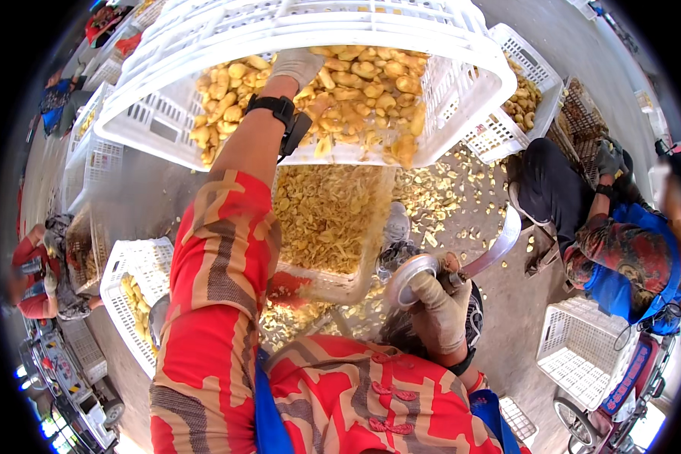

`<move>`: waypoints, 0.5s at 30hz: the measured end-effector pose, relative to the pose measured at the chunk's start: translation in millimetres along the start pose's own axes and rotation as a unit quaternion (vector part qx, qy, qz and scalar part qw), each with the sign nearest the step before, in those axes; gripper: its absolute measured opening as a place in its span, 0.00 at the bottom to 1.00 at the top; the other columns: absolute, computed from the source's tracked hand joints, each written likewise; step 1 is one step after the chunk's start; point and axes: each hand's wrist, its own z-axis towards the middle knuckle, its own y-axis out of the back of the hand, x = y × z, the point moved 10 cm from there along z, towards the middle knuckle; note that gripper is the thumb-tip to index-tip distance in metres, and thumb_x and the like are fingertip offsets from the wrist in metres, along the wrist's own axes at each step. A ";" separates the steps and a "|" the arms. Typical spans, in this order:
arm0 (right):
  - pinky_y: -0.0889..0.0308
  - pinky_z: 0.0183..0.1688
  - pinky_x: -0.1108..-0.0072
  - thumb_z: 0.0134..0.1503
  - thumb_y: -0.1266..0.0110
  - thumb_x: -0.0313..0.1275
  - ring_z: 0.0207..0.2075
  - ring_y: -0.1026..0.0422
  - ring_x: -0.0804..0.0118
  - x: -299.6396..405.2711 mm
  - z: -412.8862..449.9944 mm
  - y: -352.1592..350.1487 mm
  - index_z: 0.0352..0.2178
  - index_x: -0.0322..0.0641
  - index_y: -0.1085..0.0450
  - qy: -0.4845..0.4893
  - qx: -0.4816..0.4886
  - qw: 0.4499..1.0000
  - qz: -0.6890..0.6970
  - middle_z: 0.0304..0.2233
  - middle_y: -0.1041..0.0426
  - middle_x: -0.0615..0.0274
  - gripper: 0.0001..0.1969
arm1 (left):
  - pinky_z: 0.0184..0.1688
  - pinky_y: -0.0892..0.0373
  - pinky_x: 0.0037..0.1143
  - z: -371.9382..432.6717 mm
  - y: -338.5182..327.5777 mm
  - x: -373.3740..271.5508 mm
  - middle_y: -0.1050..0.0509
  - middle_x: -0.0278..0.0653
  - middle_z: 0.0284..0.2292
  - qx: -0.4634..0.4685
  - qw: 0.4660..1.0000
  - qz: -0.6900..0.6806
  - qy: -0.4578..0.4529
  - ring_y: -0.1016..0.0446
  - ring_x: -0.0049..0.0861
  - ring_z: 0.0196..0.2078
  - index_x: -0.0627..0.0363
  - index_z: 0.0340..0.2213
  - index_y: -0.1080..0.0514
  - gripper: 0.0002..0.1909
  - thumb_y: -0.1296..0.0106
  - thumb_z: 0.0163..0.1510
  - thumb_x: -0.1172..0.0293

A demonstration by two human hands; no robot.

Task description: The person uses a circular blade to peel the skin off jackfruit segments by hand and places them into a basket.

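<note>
My left hand (299, 67), in a pale glove with a dark wrist strap, reaches into a large white plastic crate (471, 85) tilted towards me. It touches pale yellow ginger pieces (349, 79); its fingertips are not clear to see. My right hand (440, 318), gloved too, is closed around the handle of a curved-blade knife (496, 244), whose blade points up and right. A round metal-rimmed disc (413, 278) lies against the same hand; how it is held is unclear. Below the big crate a tub (352, 289) holds thin yellowish shavings (323, 221).
Scraps (431, 198) litter the floor by my shoe (397, 224). A person (630, 249) sits at the right near a ginger crate (550, 102) and a white crate (584, 346). Another crate (139, 306) stands at the left; several people work beyond.
</note>
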 end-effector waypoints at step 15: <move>0.32 0.32 0.82 0.53 0.47 0.22 0.31 0.29 0.73 -15.9 5.0 -20.4 0.34 0.35 0.34 0.000 0.047 0.999 0.006 0.32 0.29 0.63 0.06 | 0.32 0.30 0.13 -217.2 45.4 -2.4 0.28 0.33 0.33 0.105 0.566 -0.769 0.277 0.29 0.17 0.31 0.63 0.43 0.34 0.14 0.51 0.55 0.74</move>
